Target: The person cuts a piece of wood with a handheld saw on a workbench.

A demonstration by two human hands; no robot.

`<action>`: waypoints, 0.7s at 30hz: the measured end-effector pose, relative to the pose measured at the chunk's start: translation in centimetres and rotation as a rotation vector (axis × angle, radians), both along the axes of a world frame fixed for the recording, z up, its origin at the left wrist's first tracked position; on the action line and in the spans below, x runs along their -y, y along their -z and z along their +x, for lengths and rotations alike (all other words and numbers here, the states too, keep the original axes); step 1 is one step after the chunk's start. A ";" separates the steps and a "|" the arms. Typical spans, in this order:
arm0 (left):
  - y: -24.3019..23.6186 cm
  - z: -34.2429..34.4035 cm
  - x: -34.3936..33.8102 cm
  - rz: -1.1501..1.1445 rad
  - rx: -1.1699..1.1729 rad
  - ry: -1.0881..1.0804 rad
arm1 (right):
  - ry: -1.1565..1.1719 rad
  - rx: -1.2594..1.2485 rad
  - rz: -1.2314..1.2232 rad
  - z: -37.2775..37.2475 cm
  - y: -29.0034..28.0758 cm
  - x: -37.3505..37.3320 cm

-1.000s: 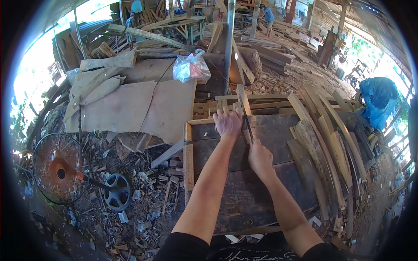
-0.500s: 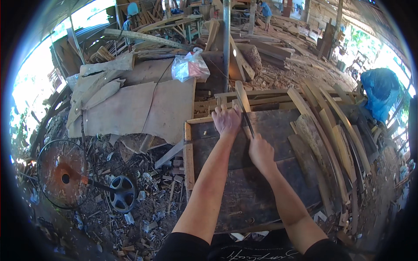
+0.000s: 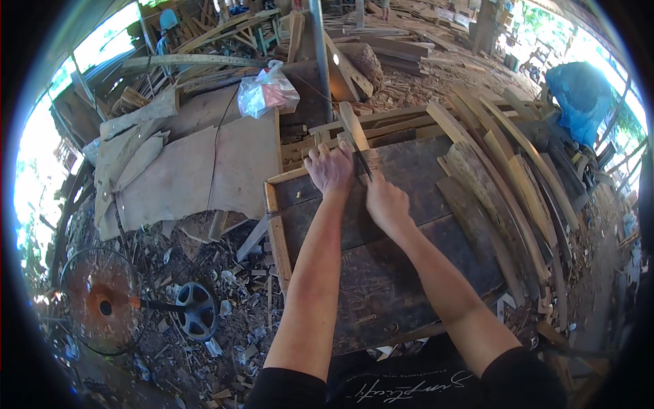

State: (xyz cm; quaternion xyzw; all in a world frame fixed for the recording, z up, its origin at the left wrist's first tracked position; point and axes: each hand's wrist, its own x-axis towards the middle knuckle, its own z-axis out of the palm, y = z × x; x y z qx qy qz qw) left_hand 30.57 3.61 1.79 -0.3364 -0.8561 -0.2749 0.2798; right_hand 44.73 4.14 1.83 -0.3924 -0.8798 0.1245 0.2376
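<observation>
Near the far edge of a dark wooden workbench [image 3: 368,273], my left hand [image 3: 330,172] is closed over a small pale wood piece [image 3: 321,137], pressing it there. My right hand [image 3: 387,204] sits just right of it, wrapped round the near end of a long, thin, dark tool [image 3: 362,160]. The tool points away from me and passes close beside my left fingers, against the wood. Whether it is a file or a saw cannot be made out. A light wooden slat [image 3: 353,125] sticks out beyond the bench edge behind the tool.
Curved wooden strips [image 3: 494,163] lie along the bench's right side. A large plywood sheet [image 3: 197,170] with a clear plastic bag [image 3: 267,90] is at left. A fan [image 3: 103,300] lies among wood scraps. A metal post [image 3: 320,54] rises behind; a blue sheet [image 3: 579,102] hangs right.
The whole view has shifted, so the scene sits further left and higher. My right hand with the dark tool has moved slightly forward relative to my left hand, which keeps its hold.
</observation>
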 end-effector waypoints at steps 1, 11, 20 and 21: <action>-0.1 0.3 -0.3 -0.001 -0.007 0.021 | -0.010 -0.011 0.033 -1.5 0.1 -1.5; -0.3 -0.1 0.3 -0.065 0.057 -0.003 | 0.025 0.100 -0.051 2.6 -0.3 2.5; 0.4 -0.4 0.6 -0.089 0.045 -0.018 | -0.048 -0.050 0.007 -2.0 0.7 -1.0; 0.4 -0.3 0.4 -0.080 0.038 -0.015 | -0.044 -0.045 0.008 -0.8 0.6 0.0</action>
